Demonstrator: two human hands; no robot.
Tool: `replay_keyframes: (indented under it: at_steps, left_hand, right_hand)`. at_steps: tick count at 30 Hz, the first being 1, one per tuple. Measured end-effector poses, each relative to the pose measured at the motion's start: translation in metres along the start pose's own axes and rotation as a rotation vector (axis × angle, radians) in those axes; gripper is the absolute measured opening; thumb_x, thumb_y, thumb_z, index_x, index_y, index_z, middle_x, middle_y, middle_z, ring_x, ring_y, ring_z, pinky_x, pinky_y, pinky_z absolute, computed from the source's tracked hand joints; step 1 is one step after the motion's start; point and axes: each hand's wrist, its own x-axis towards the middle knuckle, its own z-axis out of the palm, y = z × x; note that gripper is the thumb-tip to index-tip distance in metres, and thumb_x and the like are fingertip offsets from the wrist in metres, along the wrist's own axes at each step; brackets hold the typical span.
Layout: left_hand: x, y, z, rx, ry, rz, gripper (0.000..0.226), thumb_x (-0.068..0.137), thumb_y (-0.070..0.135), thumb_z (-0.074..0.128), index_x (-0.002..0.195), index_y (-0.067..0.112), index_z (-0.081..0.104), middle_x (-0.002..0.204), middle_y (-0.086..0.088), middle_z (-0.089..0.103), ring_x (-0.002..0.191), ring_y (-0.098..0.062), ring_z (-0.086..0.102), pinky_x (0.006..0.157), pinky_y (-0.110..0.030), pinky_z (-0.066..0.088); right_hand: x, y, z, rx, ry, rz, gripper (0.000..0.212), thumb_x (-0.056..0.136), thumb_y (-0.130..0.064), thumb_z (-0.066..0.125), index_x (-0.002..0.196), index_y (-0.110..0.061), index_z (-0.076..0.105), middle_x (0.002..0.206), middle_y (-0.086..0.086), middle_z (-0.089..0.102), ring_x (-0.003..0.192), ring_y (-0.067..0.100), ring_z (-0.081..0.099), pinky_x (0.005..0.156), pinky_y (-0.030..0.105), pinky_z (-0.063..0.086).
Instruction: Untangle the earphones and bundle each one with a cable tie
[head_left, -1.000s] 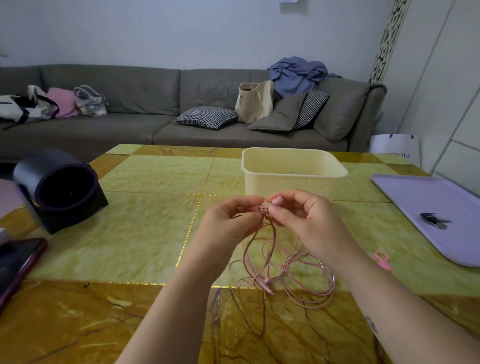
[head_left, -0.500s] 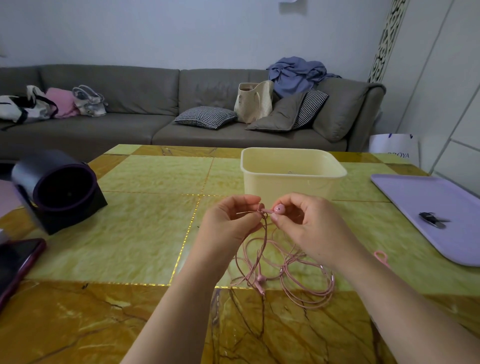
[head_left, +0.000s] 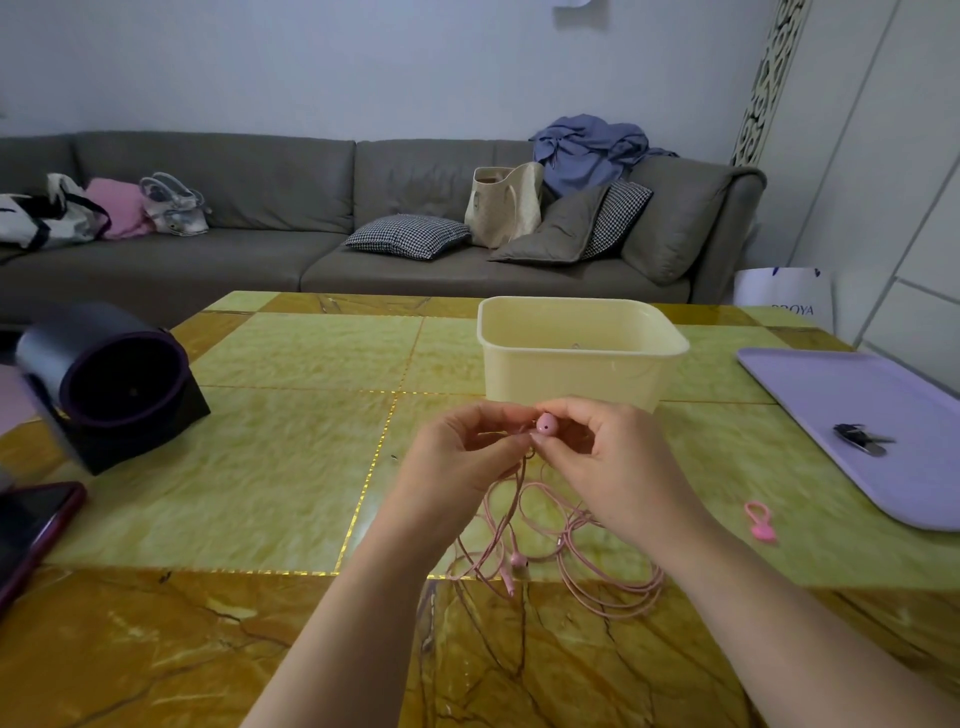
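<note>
**Both hands pinching one pink earphone set above the table**

Count: 1 pink earphones (head_left: 574, 564) set, 2 buds seen, 1 cable tie, 1 tub, 1 tray, 2 hands.

Left hand (head_left: 462, 457) has fingers curled, thumb and forefinger pinched on the thin cable just left of the upper earbud (head_left: 545, 425); right hand (head_left: 608, 462) has fingers curled, thumb and forefinger pinched on that earbud, or on the cable right at it; both hands raised, close together, nearly touching, just near of the tub.

Cable hangs down from the pinch to the table (head_left: 291, 467); loose loops lie tangled on the near-centre surface, below and between the wrists; lower earbud (head_left: 517, 558) dangles or rests among the loops, cannot tell which.

Pink cable tie (head_left: 759, 521) lies flat on the table, right of the tangle, apart from it, just beside the tray's near edge.

Containers: pale yellow tub (head_left: 571, 374) at centre, far side of the hands, open top; wall hides most of the inside, contents cannot tell; lilac tray (head_left: 831, 384) at right holds 1 small dark key-like item (head_left: 860, 439).

Other: 1 black cylinder device (head_left: 104, 379) at left; 1 dark phone (head_left: 31, 525) at near left edge; grey sofa (head_left: 260, 208) far behind with bags and cushions.
</note>
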Motion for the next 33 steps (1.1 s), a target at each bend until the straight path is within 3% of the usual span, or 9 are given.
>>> replay_keyframes:
  at_steps: [4, 8, 13, 16, 20, 23, 26, 29, 33]
  left_hand:
    - [0.001, 0.000, -0.001, -0.028, 0.055, 0.026, 0.015, 0.081, -0.004, 0.067, 0.088, 0.009, 0.067, 0.075, 0.005, 0.072, 0.070, -0.004, 0.066, 0.065, -0.014, 0.051]
    - [0.000, 0.002, -0.001, -0.022, 0.091, 0.051, 0.016, 0.077, -0.003, 0.071, 0.082, 0.010, 0.064, 0.072, 0.004, 0.071, 0.067, -0.005, 0.067, 0.063, -0.013, 0.050]
    - [0.000, 0.005, -0.003, -0.160, 0.051, 0.031, 0.017, 0.076, -0.005, 0.068, 0.081, 0.010, 0.062, 0.071, 0.003, 0.070, 0.068, -0.007, 0.066, 0.064, -0.014, 0.051]
    - [0.000, 0.006, -0.007, -0.284, -0.005, -0.027, 0.020, 0.064, 0.005, 0.069, 0.082, 0.009, 0.062, 0.074, -0.001, 0.070, 0.070, -0.010, 0.067, 0.067, -0.018, 0.054]
    - [-0.002, 0.006, -0.009, -0.381, -0.077, -0.118, 0.020, 0.064, 0.002, 0.065, 0.082, 0.008, 0.062, 0.080, -0.007, 0.070, 0.074, -0.014, 0.067, 0.077, -0.023, 0.055]
    - [-0.002, 0.007, -0.009, -0.386, -0.115, -0.143, 0.019, 0.064, -0.001, 0.063, 0.082, 0.006, 0.062, 0.078, -0.010, 0.070, 0.072, -0.015, 0.068, 0.074, -0.024, 0.057]
    - [-0.001, 0.007, -0.009, -0.366, -0.132, -0.167, 0.018, 0.064, -0.001, 0.063, 0.081, 0.003, 0.062, 0.077, -0.012, 0.070, 0.071, -0.015, 0.069, 0.068, -0.021, 0.057]
    - [-0.001, 0.007, -0.009, -0.323, -0.106, -0.179, 0.016, 0.067, -0.001, 0.064, 0.082, 0.003, 0.063, 0.077, -0.012, 0.070, 0.070, -0.015, 0.069, 0.069, -0.021, 0.057]
    - [-0.001, 0.010, -0.011, -0.046, -0.028, -0.122, 0.014, 0.082, -0.007, 0.063, 0.082, 0.006, 0.066, 0.077, -0.009, 0.071, 0.072, -0.015, 0.069, 0.077, -0.023, 0.057]
  right_hand:
    - [0.001, 0.002, -0.001, 0.161, -0.032, 0.128, 0.011, 0.086, -0.014, 0.068, 0.089, -0.024, 0.071, 0.078, -0.004, 0.072, 0.074, 0.003, 0.067, 0.071, 0.015, 0.054]
    - [0.004, 0.003, -0.002, 0.525, -0.102, 0.334, 0.010, 0.085, -0.006, 0.067, 0.092, -0.010, 0.071, 0.089, 0.006, 0.075, 0.085, 0.015, 0.071, 0.083, 0.027, 0.056]
    - [0.005, 0.000, 0.002, 0.791, -0.153, 0.474, 0.005, 0.085, -0.009, 0.064, 0.083, -0.010, 0.069, 0.081, 0.005, 0.068, 0.077, 0.013, 0.065, 0.078, 0.029, 0.055]
    - [0.006, -0.002, 0.000, 0.837, -0.193, 0.479, 0.003, 0.078, -0.013, 0.066, 0.079, -0.014, 0.069, 0.076, 0.001, 0.066, 0.073, 0.011, 0.062, 0.074, 0.026, 0.052]
    - [0.007, -0.004, -0.013, 0.797, -0.339, 0.456, 0.011, 0.067, -0.017, 0.067, 0.078, -0.014, 0.067, 0.076, 0.000, 0.065, 0.072, 0.009, 0.061, 0.078, 0.027, 0.053]
    - [0.009, -0.004, -0.021, 0.672, -0.379, 0.424, 0.008, 0.078, -0.008, 0.067, 0.076, -0.016, 0.066, 0.079, 0.000, 0.065, 0.076, 0.011, 0.061, 0.085, 0.035, 0.051]
    - [0.009, -0.005, -0.020, 0.555, -0.273, 0.390, 0.019, 0.084, 0.000, 0.062, 0.072, -0.014, 0.066, 0.074, 0.000, 0.068, 0.076, 0.015, 0.063, 0.080, 0.032, 0.054]
    - [0.007, -0.005, -0.016, 0.370, -0.133, 0.311, 0.010, 0.080, -0.005, 0.067, 0.074, -0.013, 0.068, 0.076, 0.006, 0.073, 0.074, 0.017, 0.067, 0.079, 0.034, 0.056]
    - [0.006, -0.005, -0.015, 0.180, 0.023, 0.158, 0.012, 0.077, -0.008, 0.073, 0.074, -0.018, 0.067, 0.069, -0.007, 0.072, 0.060, 0.002, 0.064, 0.057, 0.013, 0.048]
